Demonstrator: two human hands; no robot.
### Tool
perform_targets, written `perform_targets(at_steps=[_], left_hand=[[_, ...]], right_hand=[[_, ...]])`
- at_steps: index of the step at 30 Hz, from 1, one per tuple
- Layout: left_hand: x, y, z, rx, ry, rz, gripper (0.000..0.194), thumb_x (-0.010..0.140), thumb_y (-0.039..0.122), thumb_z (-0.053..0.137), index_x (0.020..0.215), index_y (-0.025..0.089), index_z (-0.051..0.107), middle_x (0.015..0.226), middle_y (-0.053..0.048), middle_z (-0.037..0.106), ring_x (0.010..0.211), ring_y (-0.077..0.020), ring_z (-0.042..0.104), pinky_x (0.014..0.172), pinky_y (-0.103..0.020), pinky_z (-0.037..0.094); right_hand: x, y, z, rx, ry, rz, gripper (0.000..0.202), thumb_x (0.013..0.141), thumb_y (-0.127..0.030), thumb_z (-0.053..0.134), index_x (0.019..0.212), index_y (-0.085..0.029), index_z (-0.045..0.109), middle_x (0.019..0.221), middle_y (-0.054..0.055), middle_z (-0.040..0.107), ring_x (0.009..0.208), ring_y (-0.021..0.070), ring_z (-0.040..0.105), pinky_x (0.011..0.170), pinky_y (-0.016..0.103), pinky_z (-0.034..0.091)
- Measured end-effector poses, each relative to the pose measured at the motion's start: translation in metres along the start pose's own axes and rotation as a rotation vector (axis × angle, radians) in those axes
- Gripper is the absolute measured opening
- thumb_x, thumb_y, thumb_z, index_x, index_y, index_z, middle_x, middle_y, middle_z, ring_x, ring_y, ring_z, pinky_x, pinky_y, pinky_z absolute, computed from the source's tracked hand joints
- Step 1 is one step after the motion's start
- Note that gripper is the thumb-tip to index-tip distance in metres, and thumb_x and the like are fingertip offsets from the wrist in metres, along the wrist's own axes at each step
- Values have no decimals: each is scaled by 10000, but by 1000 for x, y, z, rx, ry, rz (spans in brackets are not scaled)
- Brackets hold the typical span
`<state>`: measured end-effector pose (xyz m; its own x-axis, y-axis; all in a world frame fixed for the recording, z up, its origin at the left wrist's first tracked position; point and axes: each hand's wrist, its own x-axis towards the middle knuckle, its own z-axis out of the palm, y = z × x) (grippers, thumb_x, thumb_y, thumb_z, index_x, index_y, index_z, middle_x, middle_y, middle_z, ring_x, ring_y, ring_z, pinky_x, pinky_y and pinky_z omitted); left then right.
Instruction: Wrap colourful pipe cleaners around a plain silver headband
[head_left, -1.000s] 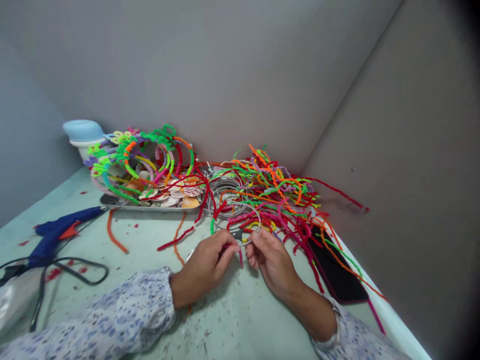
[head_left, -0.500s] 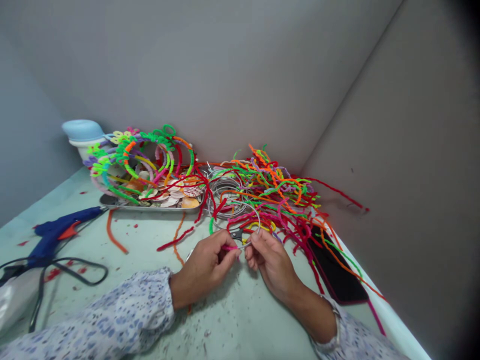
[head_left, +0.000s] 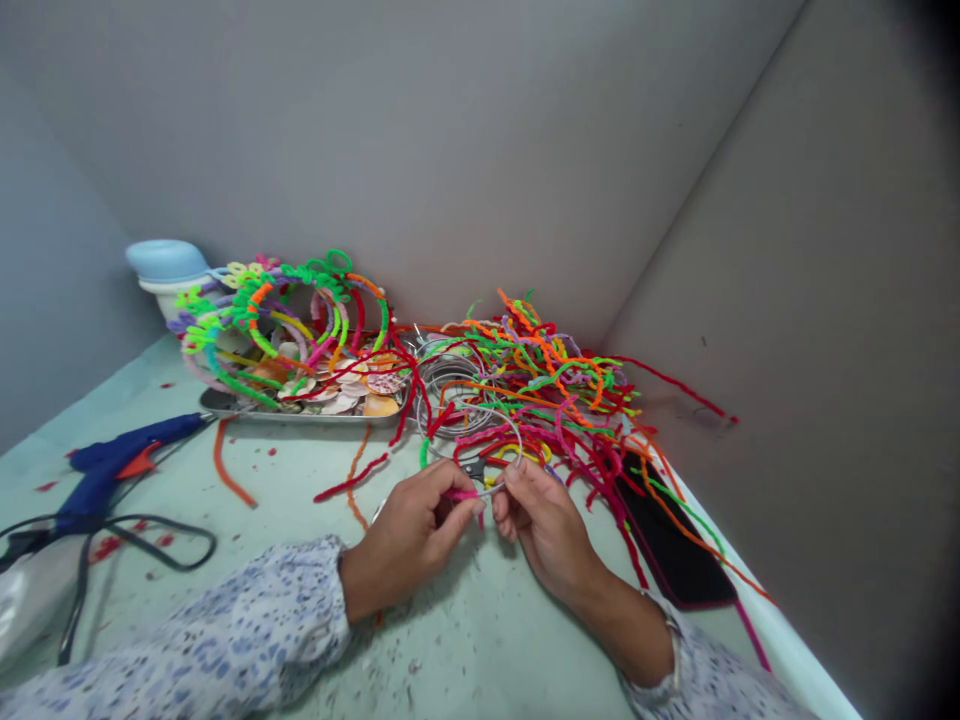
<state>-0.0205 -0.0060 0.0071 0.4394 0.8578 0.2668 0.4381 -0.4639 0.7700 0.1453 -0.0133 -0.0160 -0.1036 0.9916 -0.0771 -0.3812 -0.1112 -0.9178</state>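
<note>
My left hand (head_left: 420, 525) pinches a pink pipe cleaner (head_left: 461, 494) against a loop of silvery wire (head_left: 520, 430). Facing it, my right hand (head_left: 544, 525) grips the same wire between thumb and fingertips. A short pink end hangs below the wire in the small gap between the hands. The loop rises from my fingers towards a coil of wire (head_left: 442, 425) lying behind. Just beyond my fingers lie scissors (head_left: 472, 467), with yellow and red around their handles, partly hidden by my hands.
A metal tray (head_left: 322, 418) holds shells and decorated headbands (head_left: 259, 310). Tangled pipe cleaners (head_left: 555, 360) pile up at the back right, draping over a black phone (head_left: 675, 545). At left lie a blue glue gun (head_left: 112, 465) with its cord and a blue-lidded container (head_left: 169, 262).
Both hands stay nearly in place. The pink end now shows hanging below the wire, and the wire loop has shifted very slightly right.
</note>
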Motion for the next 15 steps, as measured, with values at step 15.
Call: perform_targets(at_steps=[15], left_hand=[[-4, 3, 2, -66, 82, 26, 67, 859, 223, 526, 818, 171, 511, 684, 19, 546, 593, -88, 492, 546, -197, 396]], right_hand=[[1, 1, -1, 65, 9, 18, 282, 821, -434, 599, 731, -168, 577, 515, -27, 586, 406, 68, 496, 393, 154, 356]])
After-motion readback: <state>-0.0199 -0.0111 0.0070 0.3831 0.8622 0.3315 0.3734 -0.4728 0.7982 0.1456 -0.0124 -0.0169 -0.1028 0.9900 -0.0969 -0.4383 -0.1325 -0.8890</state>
